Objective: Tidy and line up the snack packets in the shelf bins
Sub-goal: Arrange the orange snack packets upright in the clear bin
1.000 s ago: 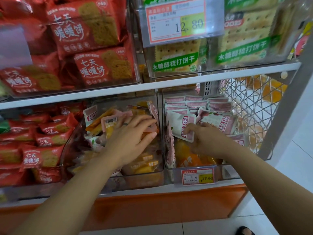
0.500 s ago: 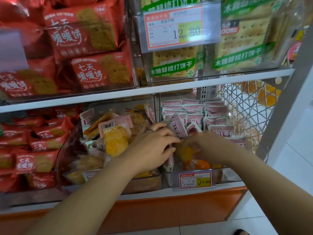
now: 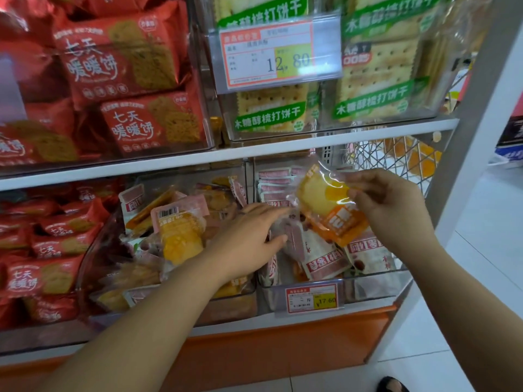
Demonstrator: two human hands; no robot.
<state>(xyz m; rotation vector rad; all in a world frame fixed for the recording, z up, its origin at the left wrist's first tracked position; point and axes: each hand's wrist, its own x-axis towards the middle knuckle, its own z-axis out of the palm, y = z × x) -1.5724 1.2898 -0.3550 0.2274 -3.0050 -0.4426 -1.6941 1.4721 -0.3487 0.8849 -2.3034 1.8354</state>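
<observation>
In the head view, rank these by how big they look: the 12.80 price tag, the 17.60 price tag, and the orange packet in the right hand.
1. 12.80 price tag, largest.
2. orange packet in the right hand, close behind; held out from the shelf, so unsure.
3. 17.60 price tag, clearly smallest.

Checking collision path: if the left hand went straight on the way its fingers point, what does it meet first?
Most likely the tilted pink-and-white packet in the right-side bin, just past the fingertips of the left hand. The orange packet pinched by the right hand sits higher. Depth is unclear.
</observation>
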